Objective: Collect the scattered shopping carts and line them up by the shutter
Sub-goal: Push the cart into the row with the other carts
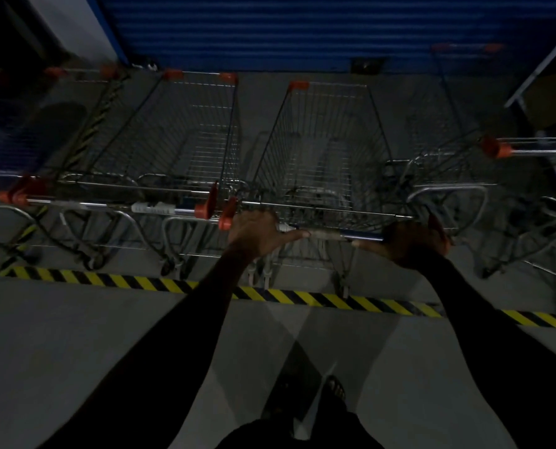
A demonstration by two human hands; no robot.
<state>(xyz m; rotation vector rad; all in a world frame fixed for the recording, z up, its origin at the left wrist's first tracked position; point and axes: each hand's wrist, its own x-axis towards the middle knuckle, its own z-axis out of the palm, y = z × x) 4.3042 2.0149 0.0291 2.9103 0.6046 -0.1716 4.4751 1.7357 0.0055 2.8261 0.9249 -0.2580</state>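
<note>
at the shutter (pixel 302 27): i am lining up carts.
left hand (pixel 257 230): gripping the handle (pixel 328 235).
right hand (pixel 416 238): wrapping the handle's other end.
cart (pixel 325 147): facing the shutter, beside a parked cart (pixel 179 140).

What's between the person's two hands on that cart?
In the head view, only a bare stretch of the cart's handle bar runs between the left hand and the right hand; both grip it, with the cart's wire basket beyond.

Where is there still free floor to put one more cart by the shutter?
Bare floor shows between the held cart and the cart on its left, up to the shutter. The right side is crowded, carts overlapping.
</note>
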